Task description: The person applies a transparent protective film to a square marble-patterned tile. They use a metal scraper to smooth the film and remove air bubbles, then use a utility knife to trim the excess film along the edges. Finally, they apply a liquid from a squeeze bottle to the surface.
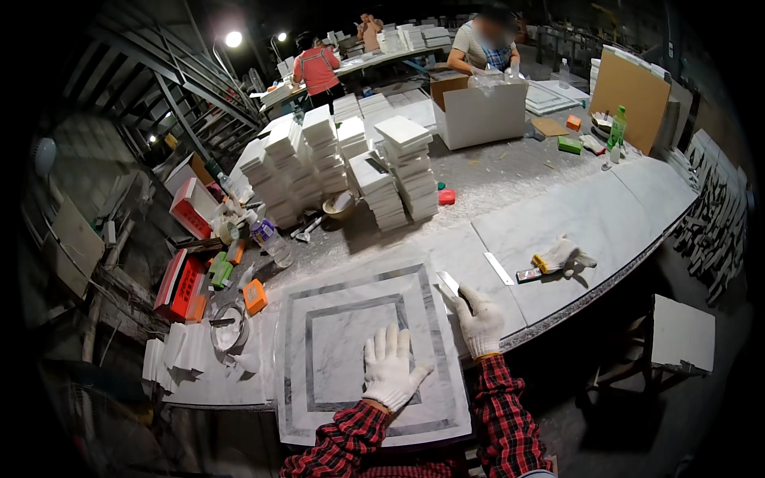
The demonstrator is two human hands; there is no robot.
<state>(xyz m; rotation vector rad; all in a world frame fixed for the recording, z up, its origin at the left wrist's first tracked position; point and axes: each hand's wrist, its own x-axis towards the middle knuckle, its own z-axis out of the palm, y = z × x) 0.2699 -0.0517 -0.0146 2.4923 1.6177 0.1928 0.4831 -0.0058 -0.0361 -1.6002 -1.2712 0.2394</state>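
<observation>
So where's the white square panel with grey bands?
In the head view, the panel lies low centre, beneath the white-gloved left hand and left of the gloved right hand.

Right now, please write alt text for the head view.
A gloved left hand lies flat on a square, grey-banded marbled panel; the gloved right hand touches a pale strip beside the panel. Stacked white slabs stand behind.

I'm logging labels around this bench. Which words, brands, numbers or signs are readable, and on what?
No text is clear enough to quote.
Red box: printing, too small.
Red-and-white box: printing, too blurred.
Clear bottle: purple label, too small.
Green bottle: too small to tell.
Square panel under the left hand: no lettering shows.
</observation>
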